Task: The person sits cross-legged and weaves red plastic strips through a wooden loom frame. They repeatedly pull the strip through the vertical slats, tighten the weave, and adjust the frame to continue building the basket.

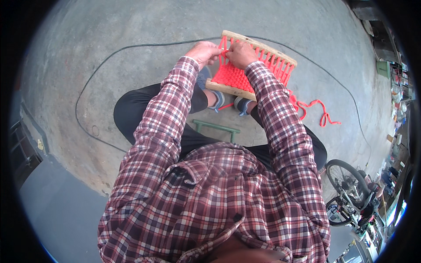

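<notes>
A wooden frame (283, 57) strung with coral-red cord stands in front of me, between my feet. Its near part carries a dense knotted weave (232, 78), while separate strands run across to the far bar. At the frame's left side, my left hand (205, 53) is closed, fingertips pinching the red cord. My right hand (242, 55) is close beside it, fingers curled and closed on the same cord over the strands; its fingertips are partly hidden. A loose tail of red cord (318, 103) trails on the floor to the right of the frame.
A thin dark cable (85, 90) loops over the concrete floor around me. Below the frame, a green metal bar frame (215, 126) shows between my legs. A bicycle (348, 184) is at the lower right, and assorted clutter (397, 103) lines the right edge.
</notes>
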Demonstrator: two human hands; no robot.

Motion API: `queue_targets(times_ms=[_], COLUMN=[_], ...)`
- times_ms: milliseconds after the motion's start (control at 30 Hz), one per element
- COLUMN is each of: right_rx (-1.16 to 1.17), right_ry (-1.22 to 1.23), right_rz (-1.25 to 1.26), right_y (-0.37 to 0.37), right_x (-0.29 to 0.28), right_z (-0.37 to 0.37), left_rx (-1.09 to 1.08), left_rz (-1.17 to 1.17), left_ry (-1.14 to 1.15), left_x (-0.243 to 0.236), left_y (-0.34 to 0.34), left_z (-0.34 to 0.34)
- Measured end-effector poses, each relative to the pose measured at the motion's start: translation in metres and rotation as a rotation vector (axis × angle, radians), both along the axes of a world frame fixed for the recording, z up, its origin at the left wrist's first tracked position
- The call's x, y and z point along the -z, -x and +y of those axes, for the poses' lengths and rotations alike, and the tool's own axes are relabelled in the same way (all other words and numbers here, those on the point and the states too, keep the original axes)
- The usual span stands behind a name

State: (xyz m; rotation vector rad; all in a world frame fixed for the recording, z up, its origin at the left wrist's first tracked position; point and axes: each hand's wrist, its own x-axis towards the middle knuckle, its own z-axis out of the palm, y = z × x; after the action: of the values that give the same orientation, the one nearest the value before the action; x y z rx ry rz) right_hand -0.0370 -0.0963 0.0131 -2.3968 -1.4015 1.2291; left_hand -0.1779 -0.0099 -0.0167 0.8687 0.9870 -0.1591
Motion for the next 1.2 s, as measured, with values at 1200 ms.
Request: queue_targets(times_ms=[1200], right_rx=[0.984], right_ry=[-0.151], right_rz=[0.098], right_y=[-0.049], right_x=[0.055], right_z=[-0.217], left_rx=[1.487], left_rz=[0.36], left_ry=[-1.095], left_x=[0.006], left_y=[0.048], left_z=[0.093])
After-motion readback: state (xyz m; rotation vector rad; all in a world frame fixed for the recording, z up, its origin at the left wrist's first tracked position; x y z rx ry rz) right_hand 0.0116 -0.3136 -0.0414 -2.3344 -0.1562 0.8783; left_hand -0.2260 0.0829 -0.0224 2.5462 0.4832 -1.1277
